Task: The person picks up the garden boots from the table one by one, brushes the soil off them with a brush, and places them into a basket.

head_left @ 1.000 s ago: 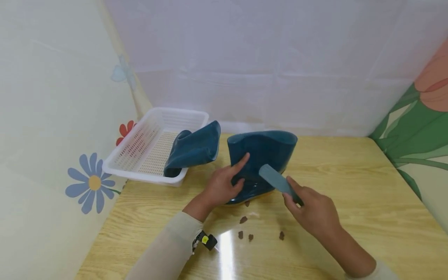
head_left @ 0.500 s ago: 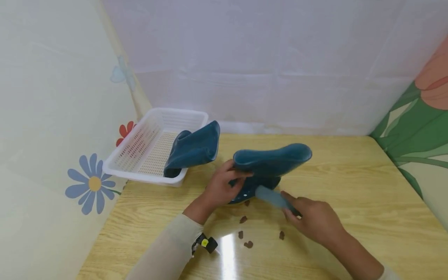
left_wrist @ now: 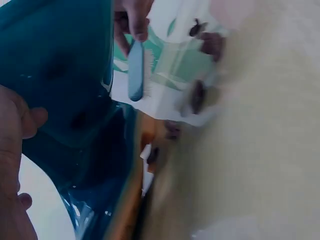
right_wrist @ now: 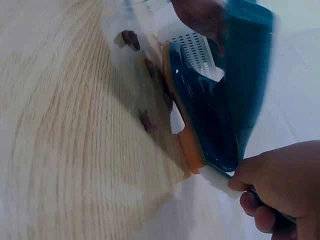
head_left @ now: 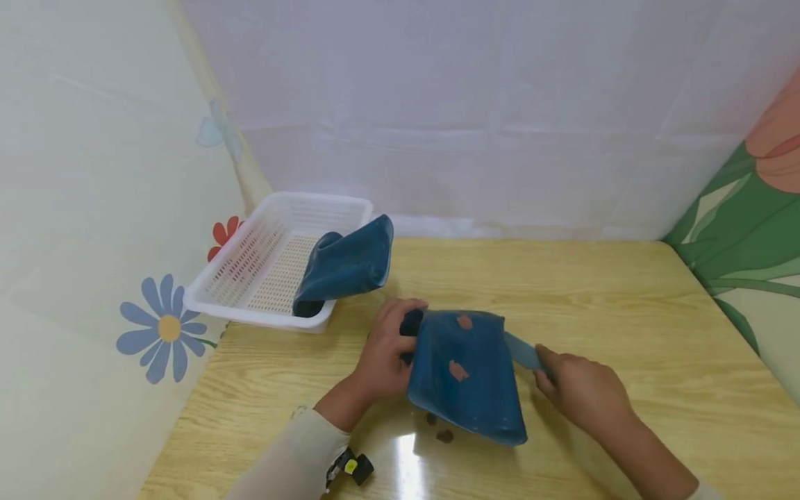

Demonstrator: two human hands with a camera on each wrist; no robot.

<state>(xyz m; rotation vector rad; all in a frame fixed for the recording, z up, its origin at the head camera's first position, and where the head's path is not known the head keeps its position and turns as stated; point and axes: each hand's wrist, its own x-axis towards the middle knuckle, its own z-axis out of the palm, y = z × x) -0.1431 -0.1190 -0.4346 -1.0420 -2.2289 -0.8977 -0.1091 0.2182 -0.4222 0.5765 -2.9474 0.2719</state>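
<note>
My left hand [head_left: 384,351] grips a dark teal rubber boot [head_left: 481,389] near its ankle; its thumb shows against the boot in the left wrist view. The shaft is tipped toward me, with two brown patches [head_left: 459,370] on the side facing up. In the right wrist view the orange sole [right_wrist: 190,150] shows at the boot's edge. My right hand [head_left: 584,389] holds a brush [head_left: 521,352] by its handle, partly hidden behind the shaft. The brush's white bristles [right_wrist: 217,181] are at the boot's heel end, touching or very near the sole.
Several small brown lumps [right_wrist: 131,40] lie on the wooden table [head_left: 625,292], some under the boot. A white plastic basket [head_left: 250,316] stands at the back left. A second teal boot [head_left: 350,260] leans out over its rim.
The boot's shaft has tipped toward me, away from its upright stance. My left hand has shifted its hold. The brush has moved from the boot's front to its right side, behind the shaft.
</note>
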